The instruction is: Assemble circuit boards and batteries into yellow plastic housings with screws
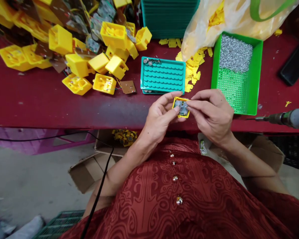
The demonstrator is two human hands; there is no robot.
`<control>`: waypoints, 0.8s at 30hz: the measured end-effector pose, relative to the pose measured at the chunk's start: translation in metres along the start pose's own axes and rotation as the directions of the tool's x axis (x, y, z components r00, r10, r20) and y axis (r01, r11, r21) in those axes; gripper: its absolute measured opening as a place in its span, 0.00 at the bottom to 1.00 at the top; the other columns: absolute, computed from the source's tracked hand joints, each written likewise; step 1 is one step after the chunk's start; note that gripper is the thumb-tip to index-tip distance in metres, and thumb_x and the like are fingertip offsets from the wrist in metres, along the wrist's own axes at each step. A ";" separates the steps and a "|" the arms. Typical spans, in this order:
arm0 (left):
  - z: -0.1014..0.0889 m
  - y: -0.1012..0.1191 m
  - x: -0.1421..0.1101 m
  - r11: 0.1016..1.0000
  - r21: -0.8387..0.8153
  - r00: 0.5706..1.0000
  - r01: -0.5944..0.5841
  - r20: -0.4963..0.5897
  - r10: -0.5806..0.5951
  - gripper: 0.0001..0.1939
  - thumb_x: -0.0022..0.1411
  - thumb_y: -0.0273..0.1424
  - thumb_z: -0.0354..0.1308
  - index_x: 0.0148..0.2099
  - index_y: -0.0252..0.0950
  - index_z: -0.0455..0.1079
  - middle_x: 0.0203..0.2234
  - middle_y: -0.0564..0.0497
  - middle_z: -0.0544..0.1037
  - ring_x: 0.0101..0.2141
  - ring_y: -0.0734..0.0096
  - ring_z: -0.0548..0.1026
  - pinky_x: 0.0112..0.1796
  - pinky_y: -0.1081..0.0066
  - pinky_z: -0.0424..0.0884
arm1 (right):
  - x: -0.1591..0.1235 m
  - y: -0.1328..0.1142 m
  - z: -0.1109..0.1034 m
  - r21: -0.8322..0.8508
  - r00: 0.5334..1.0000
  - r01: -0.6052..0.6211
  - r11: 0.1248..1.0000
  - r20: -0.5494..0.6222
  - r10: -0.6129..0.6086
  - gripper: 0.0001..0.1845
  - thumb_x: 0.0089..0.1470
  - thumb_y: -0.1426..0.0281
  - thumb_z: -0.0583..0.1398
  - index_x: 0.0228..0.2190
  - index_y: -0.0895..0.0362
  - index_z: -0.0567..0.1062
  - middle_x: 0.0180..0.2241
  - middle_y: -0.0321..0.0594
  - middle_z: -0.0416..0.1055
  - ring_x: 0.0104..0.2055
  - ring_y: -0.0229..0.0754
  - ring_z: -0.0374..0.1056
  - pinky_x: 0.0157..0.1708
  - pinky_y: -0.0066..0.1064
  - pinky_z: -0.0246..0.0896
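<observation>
My left hand [161,113] grips a small yellow plastic case [179,116] at the table's front edge, its thumb pressing inside. The case's open side faces up and shows a grey rubbery pad [183,108] over a green circuit board. At the case's right side, my right hand [210,113] has its thumb and fingers closed in a pinch. Whatever lies between those fingertips is hidden. Just beyond the hands lies a teal tray [163,77] with rows of round pockets. A few small round metal cells [150,62] sit along its far left edge.
Right of the tray are loose yellow plastic pieces [193,68] and a green basket [257,79] of small screws [235,53]. An electric screwdriver [291,118] points inward from the right, near a black phone [295,64]. Yellow housings [61,39] with wired boards crowd the left.
</observation>
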State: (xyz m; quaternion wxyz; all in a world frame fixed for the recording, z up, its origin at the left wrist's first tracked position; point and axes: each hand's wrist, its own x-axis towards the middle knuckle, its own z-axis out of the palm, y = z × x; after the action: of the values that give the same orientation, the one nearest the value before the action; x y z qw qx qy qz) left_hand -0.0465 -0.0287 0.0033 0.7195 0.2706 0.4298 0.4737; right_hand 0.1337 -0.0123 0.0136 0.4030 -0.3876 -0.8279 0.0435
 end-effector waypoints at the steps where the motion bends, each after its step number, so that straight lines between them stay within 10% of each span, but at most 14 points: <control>1: 0.000 -0.001 0.000 1.000 0.013 1.000 -0.006 -0.005 0.006 0.21 0.59 0.33 0.72 0.55 0.40 0.76 0.42 0.50 0.84 0.37 0.70 0.82 0.35 0.74 0.83 | -0.001 0.000 0.001 -0.020 1.000 0.012 1.000 0.002 -0.012 0.06 0.64 0.73 0.65 0.41 0.53 0.81 0.38 0.39 0.77 0.40 0.40 0.70 0.41 0.36 0.68; 12: 0.009 -0.006 -0.006 0.953 0.237 0.975 -0.186 -0.075 0.209 0.20 0.64 0.30 0.65 0.58 0.37 0.75 0.51 0.45 0.85 0.50 0.62 0.83 0.41 0.72 0.83 | -0.009 0.000 0.015 -0.081 0.998 0.043 0.996 -0.035 -0.046 0.01 0.62 0.74 0.65 0.37 0.57 0.78 0.39 0.42 0.77 0.42 0.42 0.68 0.43 0.38 0.66; 24: -0.002 0.005 0.003 0.994 -0.008 0.993 0.111 -0.030 -0.111 0.22 0.56 0.39 0.69 0.53 0.44 0.81 0.49 0.51 0.86 0.50 0.49 0.81 0.40 0.58 0.86 | -0.009 -0.008 0.006 -0.084 0.992 -0.123 0.989 0.028 0.126 0.06 0.68 0.68 0.60 0.37 0.50 0.77 0.39 0.43 0.76 0.43 0.46 0.68 0.44 0.45 0.67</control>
State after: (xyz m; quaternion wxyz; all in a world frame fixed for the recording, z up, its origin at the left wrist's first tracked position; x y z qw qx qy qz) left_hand -0.0501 -0.0242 0.0053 0.7388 0.2368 0.4537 0.4385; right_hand 0.1285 -0.0224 0.0067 0.3692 -0.4540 -0.8099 0.0408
